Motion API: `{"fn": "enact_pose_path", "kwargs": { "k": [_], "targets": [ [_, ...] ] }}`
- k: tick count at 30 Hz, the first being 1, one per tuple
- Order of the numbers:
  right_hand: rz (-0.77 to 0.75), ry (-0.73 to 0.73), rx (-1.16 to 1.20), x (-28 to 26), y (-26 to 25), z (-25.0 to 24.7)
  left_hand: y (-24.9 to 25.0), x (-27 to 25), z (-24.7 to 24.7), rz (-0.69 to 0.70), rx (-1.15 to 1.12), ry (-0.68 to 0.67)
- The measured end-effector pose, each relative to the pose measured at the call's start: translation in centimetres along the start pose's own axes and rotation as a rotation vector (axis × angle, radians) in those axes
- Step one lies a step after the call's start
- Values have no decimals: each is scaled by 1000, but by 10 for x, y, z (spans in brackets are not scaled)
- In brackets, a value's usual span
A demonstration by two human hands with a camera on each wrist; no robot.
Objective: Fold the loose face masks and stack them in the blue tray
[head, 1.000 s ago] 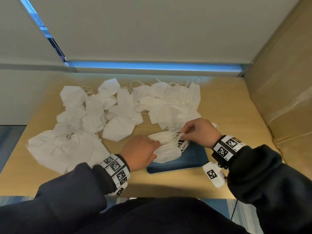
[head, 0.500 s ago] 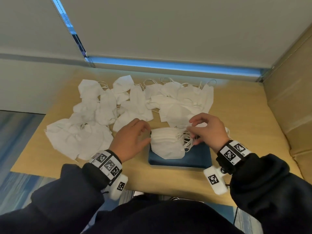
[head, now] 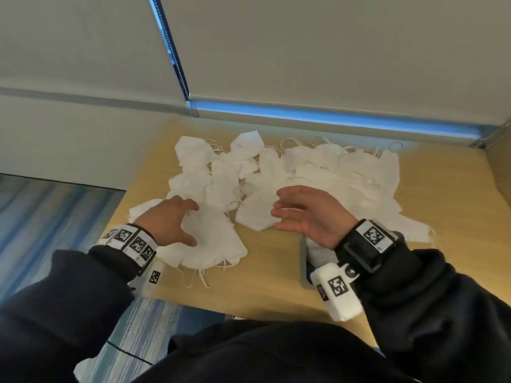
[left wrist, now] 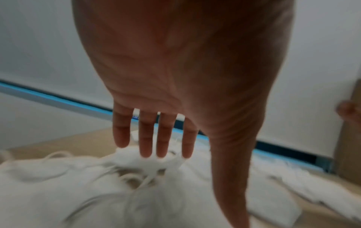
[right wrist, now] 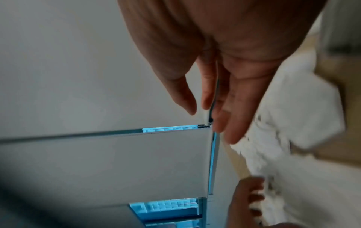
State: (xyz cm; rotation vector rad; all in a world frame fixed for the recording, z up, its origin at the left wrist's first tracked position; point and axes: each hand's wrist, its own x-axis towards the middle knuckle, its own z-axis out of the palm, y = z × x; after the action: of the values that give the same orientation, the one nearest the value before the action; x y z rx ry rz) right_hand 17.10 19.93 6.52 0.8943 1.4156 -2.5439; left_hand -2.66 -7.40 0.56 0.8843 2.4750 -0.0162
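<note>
Many loose white face masks (head: 318, 175) lie spread across the back and left of the wooden table (head: 273, 275). My left hand (head: 185, 223) hovers over a heap of masks (head: 213, 241) at the near left, fingers (left wrist: 146, 146) straight and just above the cloth, holding nothing. My right hand (head: 279, 208) is raised over the middle of the table, palm turned left, fingers (right wrist: 234, 108) relaxed and empty. Beneath my right wrist only a sliver of the blue tray (head: 305, 272) shows, with part of the folded mask stack (head: 318, 252) in it.
A pale wall with a blue-lit strip (head: 331, 117) runs behind the table. A brown cardboard panel (head: 500, 161) stands at the right. The table's left edge drops to a blue patterned floor (head: 55, 230). Ear loops (head: 199, 280) trail toward the front edge.
Both hands have let go of the folded stack in the tray. The left hand moved left over the near heap. The right hand lifted and opened.
</note>
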Motion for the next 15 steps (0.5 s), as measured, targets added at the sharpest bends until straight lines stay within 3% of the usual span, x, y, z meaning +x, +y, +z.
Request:
{"fn": "enact_pose_path", "kwargs": {
  "k": [3, 7, 11, 15],
  "targets": [
    [128, 35, -19, 38, 25, 36, -16, 8, 16, 24, 50, -91],
    [258, 97, -409, 82, 68, 63, -17, 20, 37, 114, 155, -142],
    [251, 189, -798, 113, 95, 75, -21, 37, 32, 215, 41, -124],
    [197, 152, -1183, 123, 85, 80, -19, 49, 2, 253, -275, -43]
  ]
}}
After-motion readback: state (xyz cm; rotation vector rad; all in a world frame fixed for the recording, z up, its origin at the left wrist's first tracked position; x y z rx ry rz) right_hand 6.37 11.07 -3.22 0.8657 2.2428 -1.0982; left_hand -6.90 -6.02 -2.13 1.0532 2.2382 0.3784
